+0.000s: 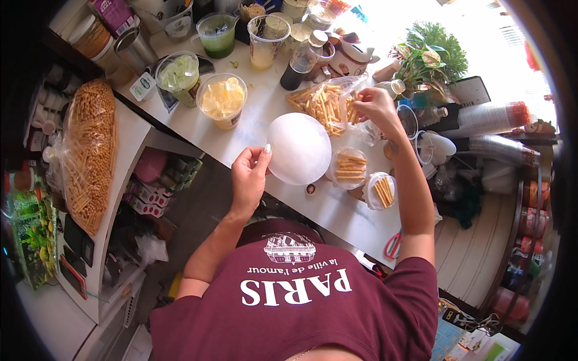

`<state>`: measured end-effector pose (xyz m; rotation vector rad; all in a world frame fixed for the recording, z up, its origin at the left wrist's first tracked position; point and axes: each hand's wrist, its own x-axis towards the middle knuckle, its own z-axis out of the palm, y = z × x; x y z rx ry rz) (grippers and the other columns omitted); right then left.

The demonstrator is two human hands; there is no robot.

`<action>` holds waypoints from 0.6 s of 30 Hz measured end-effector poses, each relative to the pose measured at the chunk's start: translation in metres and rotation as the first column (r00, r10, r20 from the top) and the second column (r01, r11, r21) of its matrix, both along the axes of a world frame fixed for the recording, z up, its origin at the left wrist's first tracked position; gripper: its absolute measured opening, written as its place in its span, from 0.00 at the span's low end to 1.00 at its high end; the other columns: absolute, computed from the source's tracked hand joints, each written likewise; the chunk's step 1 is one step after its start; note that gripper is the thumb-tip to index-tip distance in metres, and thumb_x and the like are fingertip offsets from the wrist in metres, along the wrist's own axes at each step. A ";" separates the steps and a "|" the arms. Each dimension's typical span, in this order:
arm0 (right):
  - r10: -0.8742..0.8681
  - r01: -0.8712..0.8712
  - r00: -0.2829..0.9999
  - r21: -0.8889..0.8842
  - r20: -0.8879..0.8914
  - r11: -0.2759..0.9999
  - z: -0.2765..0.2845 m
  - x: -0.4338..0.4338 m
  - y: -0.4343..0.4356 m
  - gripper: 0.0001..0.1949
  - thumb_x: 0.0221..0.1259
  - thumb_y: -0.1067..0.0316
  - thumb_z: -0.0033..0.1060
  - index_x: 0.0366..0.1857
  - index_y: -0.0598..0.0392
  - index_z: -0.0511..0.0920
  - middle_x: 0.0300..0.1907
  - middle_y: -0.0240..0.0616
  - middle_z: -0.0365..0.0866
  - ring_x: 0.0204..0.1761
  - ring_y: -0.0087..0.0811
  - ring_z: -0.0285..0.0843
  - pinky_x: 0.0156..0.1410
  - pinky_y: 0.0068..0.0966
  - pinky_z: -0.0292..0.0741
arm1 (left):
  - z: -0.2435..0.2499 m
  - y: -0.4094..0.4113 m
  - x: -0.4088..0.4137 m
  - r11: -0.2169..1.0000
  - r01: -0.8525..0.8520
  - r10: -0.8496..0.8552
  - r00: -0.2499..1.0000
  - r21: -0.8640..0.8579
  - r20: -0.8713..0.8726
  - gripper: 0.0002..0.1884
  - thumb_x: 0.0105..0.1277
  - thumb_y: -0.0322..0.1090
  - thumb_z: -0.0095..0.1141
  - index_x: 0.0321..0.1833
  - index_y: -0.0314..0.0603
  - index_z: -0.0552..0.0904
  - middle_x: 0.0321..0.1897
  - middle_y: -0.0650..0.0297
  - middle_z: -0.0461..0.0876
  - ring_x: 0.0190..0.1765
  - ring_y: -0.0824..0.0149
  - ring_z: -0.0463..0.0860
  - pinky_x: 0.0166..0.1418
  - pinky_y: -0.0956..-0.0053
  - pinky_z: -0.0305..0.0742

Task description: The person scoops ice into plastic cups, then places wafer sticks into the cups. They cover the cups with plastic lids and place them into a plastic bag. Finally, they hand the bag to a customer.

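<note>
My left hand (pixel 250 178) holds a round white paper-like disc (pixel 299 149) by its left edge, thumb on top, above the white worktop (pixel 316 205). At the mouth of a clear plastic bag (pixel 368 131), my right hand (pixel 377 108) has its fingers bent down among thin breadsticks (pixel 323 104). Whether they pinch a stick or the film cannot be seen. Nearer to me than the bag stand two small round containers, one with a row of breadsticks (pixel 351 167) on white lining, the other with breadsticks (pixel 384 192) on crumpled white lining.
Left of the disc stand plastic cups of a yellow iced drink (pixel 222 99) and a green iced drink (pixel 179 74). A bottle of dark liquid (pixel 295 70) is behind. Stacked clear cups (pixel 487 118) lie at right, red-handled scissors (pixel 393 246) at the front edge. A large breadstick bag (pixel 92 153) rests far left.
</note>
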<state>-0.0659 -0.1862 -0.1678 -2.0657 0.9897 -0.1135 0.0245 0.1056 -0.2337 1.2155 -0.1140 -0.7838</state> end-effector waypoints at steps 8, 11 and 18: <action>-0.060 0.031 0.955 0.105 0.289 0.994 0.067 -0.023 0.048 0.07 0.53 0.73 0.62 0.35 0.63 0.78 0.25 0.32 0.80 0.24 0.18 0.77 0.26 0.14 0.75 | -0.003 0.002 0.001 1.000 -0.008 0.007 0.999 0.019 0.050 0.11 0.66 0.38 0.56 0.34 0.36 0.77 0.25 0.70 0.77 0.27 0.80 0.71 0.32 0.84 0.70; 0.264 -0.288 0.957 0.291 0.119 0.912 0.087 0.002 0.080 0.07 0.51 0.72 0.63 0.32 0.63 0.78 0.23 0.32 0.79 0.23 0.17 0.76 0.26 0.15 0.75 | -0.002 0.002 0.000 1.000 -0.005 0.003 0.997 0.030 0.073 0.11 0.66 0.37 0.56 0.33 0.36 0.76 0.25 0.69 0.77 0.26 0.80 0.72 0.32 0.84 0.70; 0.618 -0.577 0.747 0.221 -0.247 0.786 0.049 0.060 0.112 0.10 0.46 0.70 0.62 0.29 0.65 0.77 0.20 0.35 0.78 0.22 0.24 0.78 0.25 0.20 0.75 | 0.003 0.002 -0.001 0.998 0.015 -0.020 0.995 0.054 0.093 0.10 0.66 0.36 0.55 0.36 0.35 0.74 0.28 0.67 0.77 0.27 0.78 0.74 0.33 0.82 0.72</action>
